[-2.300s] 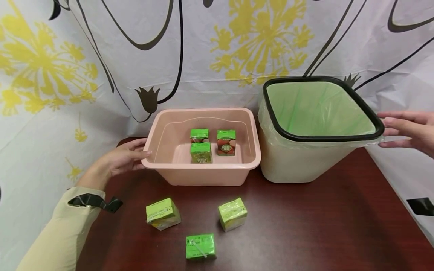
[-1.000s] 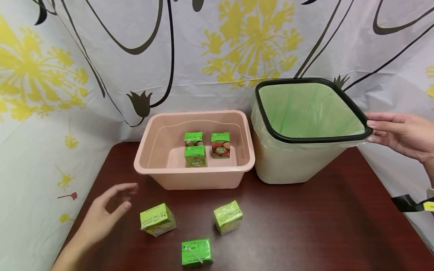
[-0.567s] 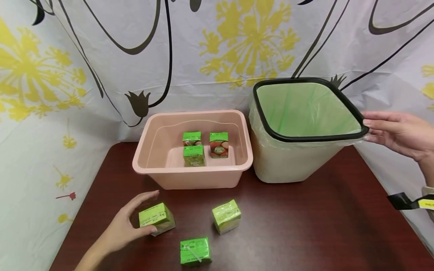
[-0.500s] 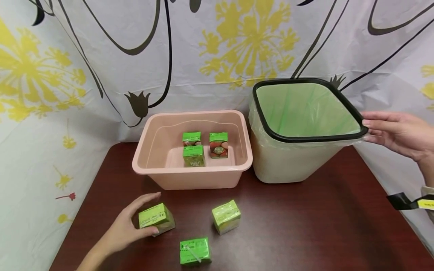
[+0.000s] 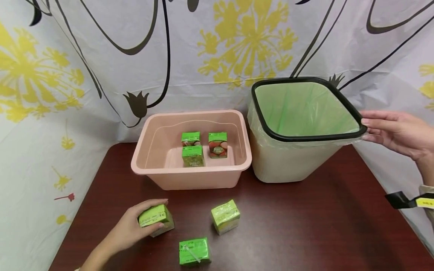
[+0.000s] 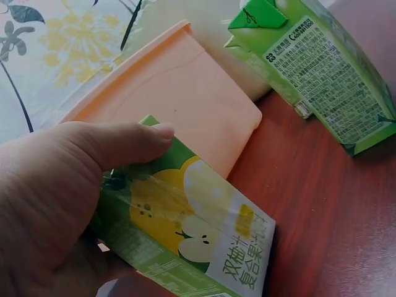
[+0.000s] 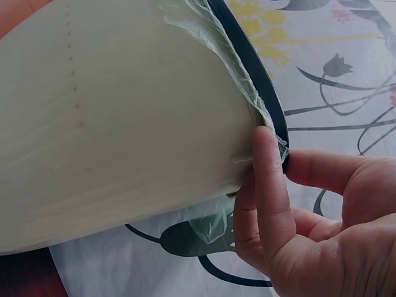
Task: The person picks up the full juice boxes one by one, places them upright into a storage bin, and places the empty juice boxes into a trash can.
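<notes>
My left hand point(image 5: 130, 226) grips a yellow-green juice box point(image 5: 154, 216) at the table's front left. The left wrist view shows my thumb across the top of this juice box point(image 6: 198, 216), which has fruit pictures on its side. My right hand point(image 5: 396, 131) holds the right corner of the black rim of a trash bin point(image 5: 288, 162) lined with a thin green bag. In the right wrist view, the thumb lies at the rim and the fingers lie against the bin wall point(image 7: 136, 124) under it.
A pink plastic basin point(image 5: 193, 180) with 3 juice boxes inside stands left of the bin. On the table point(image 5: 288, 226) are another yellow-green juice box point(image 5: 226, 216) and a bright green juice box point(image 5: 194, 251) with a straw on it. A patterned cloth point(image 5: 203, 56) hangs behind.
My left hand has left the basin's edge, come down toward me and closed round the left juice box. My right hand has gone from touching the bin to holding its rim.
</notes>
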`<state>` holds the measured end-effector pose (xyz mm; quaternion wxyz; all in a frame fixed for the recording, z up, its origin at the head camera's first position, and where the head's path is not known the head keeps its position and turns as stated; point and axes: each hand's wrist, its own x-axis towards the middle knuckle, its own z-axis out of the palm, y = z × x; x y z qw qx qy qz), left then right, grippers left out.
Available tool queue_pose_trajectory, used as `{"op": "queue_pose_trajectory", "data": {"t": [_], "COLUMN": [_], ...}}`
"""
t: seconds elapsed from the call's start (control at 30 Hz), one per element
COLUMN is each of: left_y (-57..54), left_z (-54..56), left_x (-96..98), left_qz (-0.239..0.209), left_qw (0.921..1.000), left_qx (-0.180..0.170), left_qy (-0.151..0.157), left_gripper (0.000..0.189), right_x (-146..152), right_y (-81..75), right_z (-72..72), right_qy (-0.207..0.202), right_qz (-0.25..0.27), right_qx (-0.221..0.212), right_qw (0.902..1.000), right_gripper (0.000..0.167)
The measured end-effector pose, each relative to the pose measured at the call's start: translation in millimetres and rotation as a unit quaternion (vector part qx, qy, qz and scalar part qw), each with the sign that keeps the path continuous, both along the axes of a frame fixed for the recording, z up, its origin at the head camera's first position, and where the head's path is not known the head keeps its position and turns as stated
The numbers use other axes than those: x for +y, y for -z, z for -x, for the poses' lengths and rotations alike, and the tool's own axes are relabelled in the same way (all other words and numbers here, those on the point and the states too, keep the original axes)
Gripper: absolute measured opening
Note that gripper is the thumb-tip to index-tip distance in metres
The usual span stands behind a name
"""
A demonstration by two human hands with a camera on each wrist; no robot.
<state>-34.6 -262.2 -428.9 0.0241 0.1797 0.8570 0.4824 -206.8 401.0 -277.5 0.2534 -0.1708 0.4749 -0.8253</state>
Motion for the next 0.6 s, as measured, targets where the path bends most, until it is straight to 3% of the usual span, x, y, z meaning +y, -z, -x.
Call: {"op": "queue_pose_trajectory", "data": {"t": [0.1, 0.23, 0.6], "left_y": [-9.3, -32.0, -119.3], "left_z": [1.2, 4.7, 25.5], "left_x": [-0.5, -0.9, 0.4], "left_qz": [0.005, 0.015, 0.06], "left_qw": [0.9999, 0.9983, 0.9876], "left_qx": [0.013, 0.05, 0.127], "left_qy": [0.008, 0.024, 0.07], "left_gripper": [0.057, 0.057, 0.061], "right_x": [0, 0, -1], "right_y": [0.7, 0.2, -1.9], "right_z": [0.6, 1.1, -1.5], "right_qy": [-0.008, -0.009, 0.019], "right_qz": [0.007, 0.001, -0.023], "right_qx": [-0.002, 0.003, -0.004], "right_qw": [0.9999, 1.0, 0.9996], "right_gripper": [0.049, 0.049, 0.048]}}
